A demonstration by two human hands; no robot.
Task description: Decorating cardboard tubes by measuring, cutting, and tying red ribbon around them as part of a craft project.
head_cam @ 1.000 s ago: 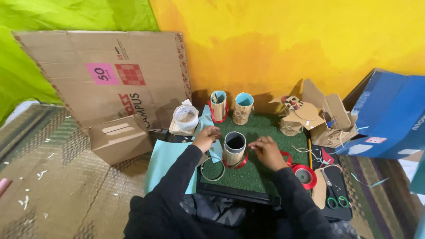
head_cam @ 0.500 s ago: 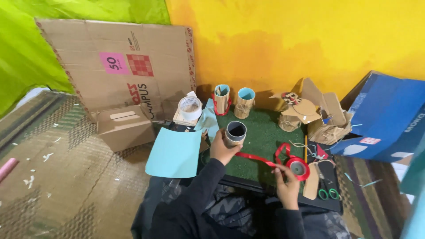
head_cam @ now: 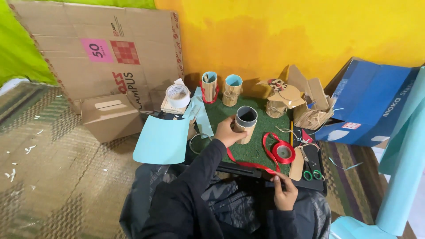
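Note:
My left hand [head_cam: 228, 131] grips a cardboard tube cup [head_cam: 245, 124] with a dark inside, standing on the green mat [head_cam: 256, 148]. A red ribbon [head_cam: 250, 163] runs from the cup's base across the mat's front edge to my right hand [head_cam: 284, 191], which pinches its end near my lap. The ribbon's red spool [head_cam: 283, 152] lies on the mat, right of the cup. Both arms wear black sleeves.
Two more decorated tube cups [head_cam: 220, 88] stand at the mat's back. A tape roll [head_cam: 177, 95] and a light blue paper sheet [head_cam: 162, 139] lie left. Green-handled scissors [head_cam: 312, 174], cardboard pieces [head_cam: 297, 102], a blue box [head_cam: 369, 104] are right. A flattened carton [head_cam: 102, 55] leans behind.
My right hand has pulled the ribbon's end back from the spool toward my lap, stretching the ribbon out. My left hand stays on the cup. The camera has shifted slightly.

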